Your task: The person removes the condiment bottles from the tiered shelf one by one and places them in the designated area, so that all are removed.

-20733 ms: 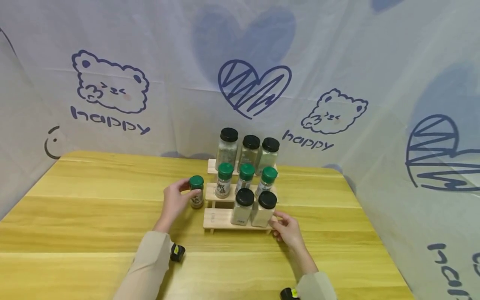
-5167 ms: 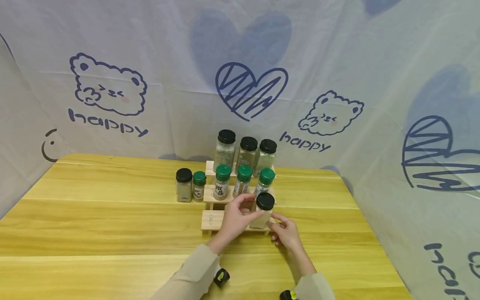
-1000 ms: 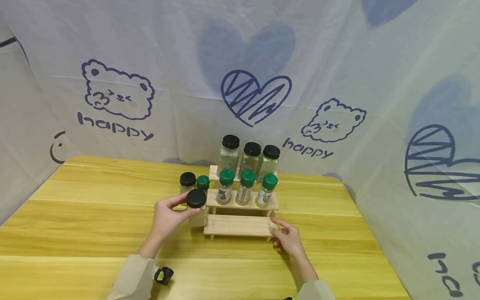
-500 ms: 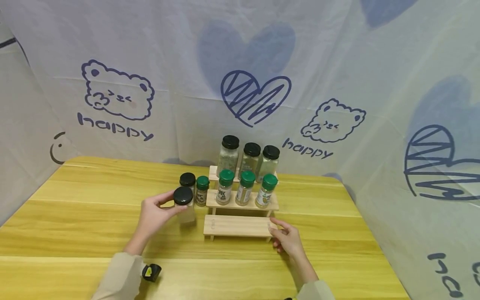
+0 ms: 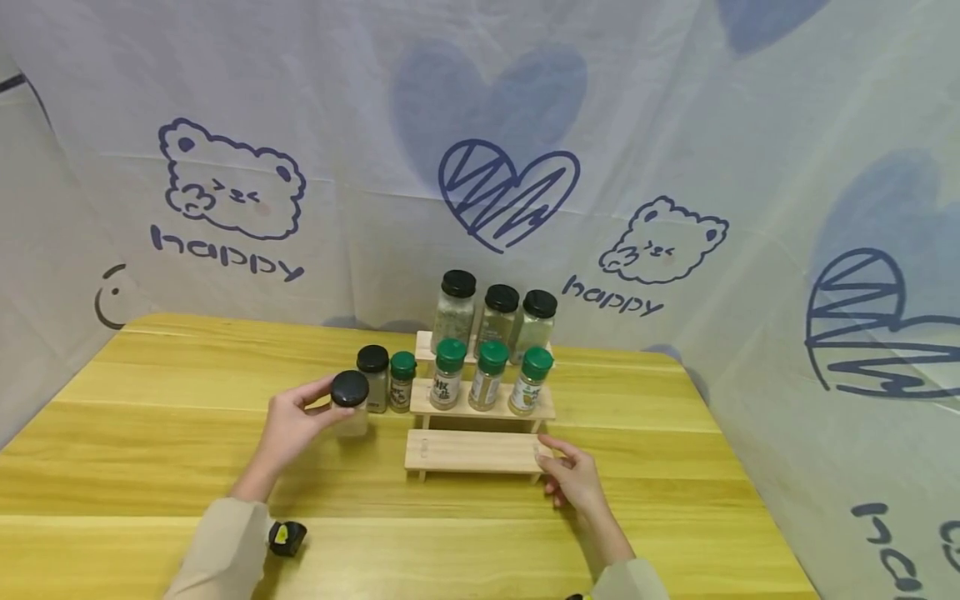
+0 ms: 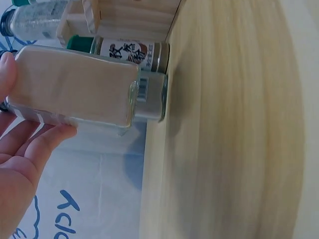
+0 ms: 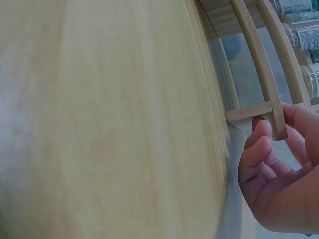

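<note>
My left hand (image 5: 292, 425) grips a square glass spice jar (image 5: 351, 423) of beige powder by its upper part, under the black lid. In the left wrist view the jar's base (image 6: 130, 102) hangs short of the tabletop. Behind it on the table stand a similar black-lidded jar (image 5: 377, 392) and a small green-lidded jar (image 5: 401, 394). At the three-tier wooden rack (image 5: 472, 452), my right hand (image 5: 577, 477) pinches the right end of the lowest shelf. The right wrist view shows thumb and fingers on either side of that shelf end (image 7: 277, 117). No jars stand on this lowest shelf.
Three green-lidded jars (image 5: 487, 387) line the middle shelf, with three taller black-lidded jars (image 5: 497, 329) on the top one. A white printed cloth (image 5: 360, 167) hangs behind the wooden table (image 5: 637, 433). Bare tabletop lies left of the held jar.
Earlier the left hand held the green-lidded jar, and two black-lidded jars stood on the lowest shelf. Both have since left it; the second moves left in my hand. The right hand has stayed put.
</note>
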Motion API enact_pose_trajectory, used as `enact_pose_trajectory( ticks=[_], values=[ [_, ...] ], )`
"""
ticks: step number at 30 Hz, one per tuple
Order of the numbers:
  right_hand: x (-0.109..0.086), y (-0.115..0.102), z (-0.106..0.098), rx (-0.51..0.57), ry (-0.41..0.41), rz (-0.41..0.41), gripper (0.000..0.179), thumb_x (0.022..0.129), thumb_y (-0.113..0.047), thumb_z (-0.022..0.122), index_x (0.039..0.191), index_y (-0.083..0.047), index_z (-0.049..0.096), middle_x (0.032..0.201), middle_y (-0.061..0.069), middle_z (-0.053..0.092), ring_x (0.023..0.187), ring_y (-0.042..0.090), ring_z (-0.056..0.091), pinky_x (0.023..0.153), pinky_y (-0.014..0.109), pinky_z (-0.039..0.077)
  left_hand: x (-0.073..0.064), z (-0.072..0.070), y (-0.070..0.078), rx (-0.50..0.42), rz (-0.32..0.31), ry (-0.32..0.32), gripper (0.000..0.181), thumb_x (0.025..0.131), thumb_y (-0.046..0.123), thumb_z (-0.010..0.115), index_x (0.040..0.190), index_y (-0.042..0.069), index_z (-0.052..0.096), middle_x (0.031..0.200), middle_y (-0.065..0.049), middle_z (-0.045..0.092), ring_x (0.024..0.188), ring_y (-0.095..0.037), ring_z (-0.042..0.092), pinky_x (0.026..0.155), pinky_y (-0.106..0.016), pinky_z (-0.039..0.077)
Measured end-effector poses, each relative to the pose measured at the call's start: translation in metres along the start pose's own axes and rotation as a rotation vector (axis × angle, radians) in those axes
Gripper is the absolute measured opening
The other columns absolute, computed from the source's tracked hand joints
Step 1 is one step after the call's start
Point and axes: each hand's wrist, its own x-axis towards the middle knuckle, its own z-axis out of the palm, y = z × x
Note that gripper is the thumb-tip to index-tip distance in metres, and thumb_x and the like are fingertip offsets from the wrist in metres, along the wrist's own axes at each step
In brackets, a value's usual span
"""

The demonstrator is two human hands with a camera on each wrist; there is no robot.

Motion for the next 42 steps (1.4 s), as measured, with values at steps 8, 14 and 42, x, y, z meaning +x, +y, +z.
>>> enact_pose_trajectory(
  ticks=[8, 14, 42],
  values=[
    [0.001, 0.001, 0.001, 0.002, 0.001, -0.006, 0.036, 0.081, -0.004, 0.062, 0.117, 0.000, 0.057, 0.056, 0.008, 0.055, 0.040, 0.010, 0.046, 0.032, 0.018, 0.036, 0.006, -0.009, -0.008, 0.039, -0.026, -0.027, 0.048, 0.074, -0.004, 0.069, 0.117, -0.013, 0.051, 0.116, -0.026, 0.052, 0.100, -0.002, 0.051, 0.076, -0.017, 0.046],
    [0.001, 0.001, 0.001, 0.001, -0.001, -0.009, 0.036, 0.082, -0.004, 0.062, 0.118, -0.001, 0.057, 0.055, 0.007, 0.054, 0.040, 0.010, 0.046, 0.032, 0.018, 0.036, 0.010, -0.013, -0.012, 0.054, -0.044, -0.035, 0.047, 0.075, -0.006, 0.067, 0.118, -0.014, 0.048, 0.118, -0.028, 0.050, 0.108, -0.028, 0.050, 0.078, -0.017, 0.045],
    [0.002, 0.002, -0.001, 0.001, -0.004, -0.003, 0.036, 0.082, -0.004, 0.062, 0.117, -0.001, 0.057, 0.056, 0.007, 0.055, 0.040, 0.010, 0.047, 0.032, 0.018, 0.036, 0.037, -0.015, -0.030, 0.158, -0.124, -0.055, 0.048, 0.082, -0.002, 0.062, 0.124, -0.013, 0.043, 0.122, -0.031, 0.044, 0.113, -0.041, 0.044, 0.092, -0.044, 0.038]
  ],
)
